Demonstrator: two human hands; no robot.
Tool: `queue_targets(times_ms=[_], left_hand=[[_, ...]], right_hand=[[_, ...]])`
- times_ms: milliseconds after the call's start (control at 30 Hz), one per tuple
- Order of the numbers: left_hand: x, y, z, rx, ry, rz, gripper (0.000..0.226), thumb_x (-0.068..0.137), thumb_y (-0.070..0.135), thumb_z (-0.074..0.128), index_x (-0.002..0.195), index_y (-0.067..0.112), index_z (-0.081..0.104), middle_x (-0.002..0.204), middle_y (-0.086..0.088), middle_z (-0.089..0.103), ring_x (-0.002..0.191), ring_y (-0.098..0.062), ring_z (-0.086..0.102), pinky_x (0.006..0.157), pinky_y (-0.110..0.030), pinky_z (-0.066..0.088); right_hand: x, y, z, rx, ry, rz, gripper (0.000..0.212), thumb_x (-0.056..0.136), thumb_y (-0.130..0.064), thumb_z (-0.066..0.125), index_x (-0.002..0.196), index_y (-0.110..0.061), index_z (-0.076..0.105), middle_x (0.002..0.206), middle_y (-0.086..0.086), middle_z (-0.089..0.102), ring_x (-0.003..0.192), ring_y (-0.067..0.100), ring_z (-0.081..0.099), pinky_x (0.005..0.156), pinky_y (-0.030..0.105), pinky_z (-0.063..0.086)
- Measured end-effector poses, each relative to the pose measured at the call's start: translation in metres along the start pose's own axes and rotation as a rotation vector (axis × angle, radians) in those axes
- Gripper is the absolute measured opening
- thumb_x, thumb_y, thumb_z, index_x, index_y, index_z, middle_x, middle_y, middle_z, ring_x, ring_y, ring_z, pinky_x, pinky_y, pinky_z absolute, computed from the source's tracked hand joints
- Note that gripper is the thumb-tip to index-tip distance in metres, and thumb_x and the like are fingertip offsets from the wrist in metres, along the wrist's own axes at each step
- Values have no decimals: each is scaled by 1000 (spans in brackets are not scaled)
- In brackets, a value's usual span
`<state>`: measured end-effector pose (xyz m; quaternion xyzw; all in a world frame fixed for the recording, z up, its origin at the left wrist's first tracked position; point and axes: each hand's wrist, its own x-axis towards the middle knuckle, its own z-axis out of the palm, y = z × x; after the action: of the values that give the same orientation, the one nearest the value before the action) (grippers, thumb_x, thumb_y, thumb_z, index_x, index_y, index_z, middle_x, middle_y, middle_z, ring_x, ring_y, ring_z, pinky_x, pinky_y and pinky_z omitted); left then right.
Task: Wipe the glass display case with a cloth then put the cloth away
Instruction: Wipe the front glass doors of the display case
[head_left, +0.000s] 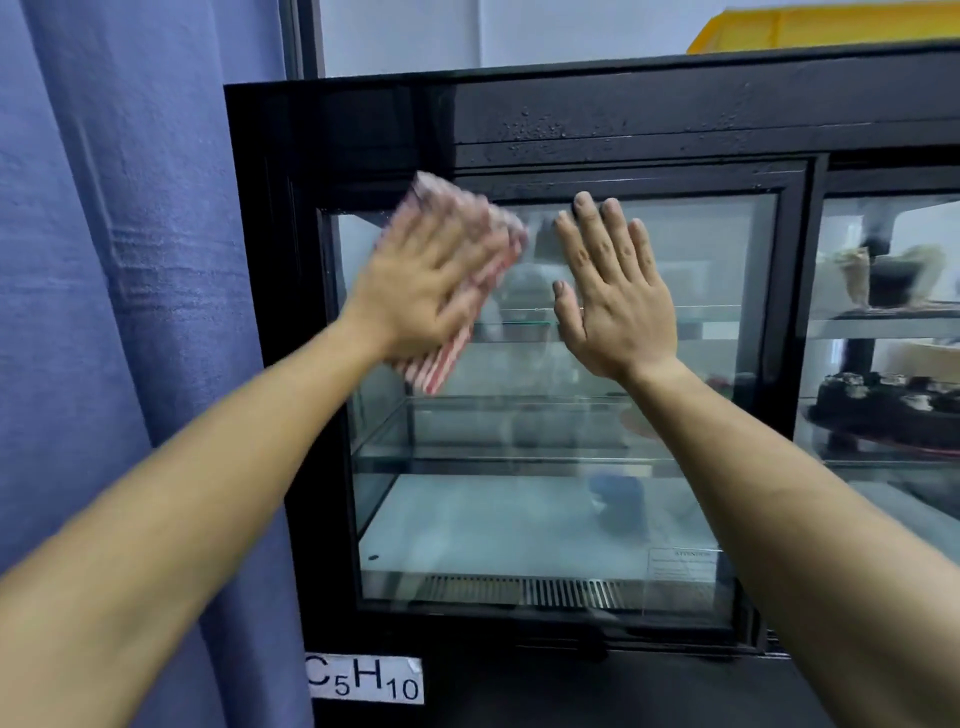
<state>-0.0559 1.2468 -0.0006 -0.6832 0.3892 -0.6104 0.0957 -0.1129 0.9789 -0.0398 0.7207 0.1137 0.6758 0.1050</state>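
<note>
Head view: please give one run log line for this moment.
step: wiping glass | left hand: presses cloth | right hand: flat on glass
</note>
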Motion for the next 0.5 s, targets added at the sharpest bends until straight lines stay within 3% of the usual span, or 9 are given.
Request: queue_targets(times_ms=[133, 200, 333, 400, 500], left_hand=[[21, 20, -2, 6, 112, -417, 66, 105, 38, 38, 166, 16, 24, 172, -16, 18, 159, -42, 13, 129, -57, 8], [-8, 64, 9, -23, 131, -484, 69, 104, 37, 41, 166, 15, 22, 173, -14, 13, 160, -38, 10, 130, -57, 6], [-136, 177, 45, -114, -31, -102, 71, 98, 43, 60, 162, 22, 37, 171, -7, 18, 161, -31, 8, 130, -52, 0], [-211, 233, 55, -105, -214, 157, 71, 99, 48, 58, 163, 29, 34, 172, -2, 20, 161, -25, 12, 131, -49, -3], [-260, 251, 58, -94, -389, 411, 75, 97, 46, 60, 164, 34, 28, 173, 7, 20, 160, -19, 19, 131, -44, -4]], right_hand=[[-2, -1, -1, 17, 5, 49, 63, 109, -34, 38, 165, -9, 24, 173, 13, 19, 160, 34, 14, 131, 48, 8], [-3, 1, -2, 51, -23, 41, 63, 109, -33, 39, 166, -10, 22, 173, 13, 17, 161, 33, 12, 131, 48, 8], [-5, 12, -7, 84, -89, -40, 62, 110, -33, 37, 166, -12, 19, 174, 12, 14, 161, 32, 9, 132, 46, 6], [-10, 21, -10, 35, -126, -105, 61, 113, -35, 31, 167, -14, 16, 174, 11, 12, 161, 32, 7, 132, 47, 5], [-15, 27, -10, -29, -136, -139, 59, 115, -38, 26, 168, -15, 14, 175, 11, 10, 161, 33, 7, 132, 47, 6]])
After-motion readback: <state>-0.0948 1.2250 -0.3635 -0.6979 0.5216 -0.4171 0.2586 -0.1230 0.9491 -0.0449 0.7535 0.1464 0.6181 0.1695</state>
